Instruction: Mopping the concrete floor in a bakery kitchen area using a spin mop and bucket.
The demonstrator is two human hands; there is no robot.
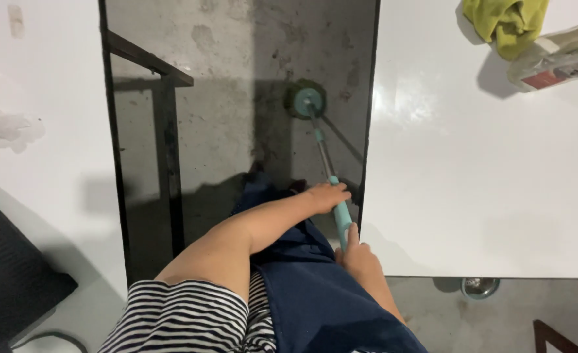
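Note:
I look down between two white tables at a mop. Its round green head rests on the grey concrete floor. A thin metal pole runs from it toward me and ends in a teal handle. My left hand grips the handle higher up, with my bare forearm reaching in from the lower left. My right hand holds the handle's lower end, close to the corner of the right table. I wear a striped top and dark blue trousers.
A yellow-green cloth and a white bottle lying on its side sit on the right table's far corner. The left white table has a black frame beside it and a dark mat. A round metal foot stands under the right table.

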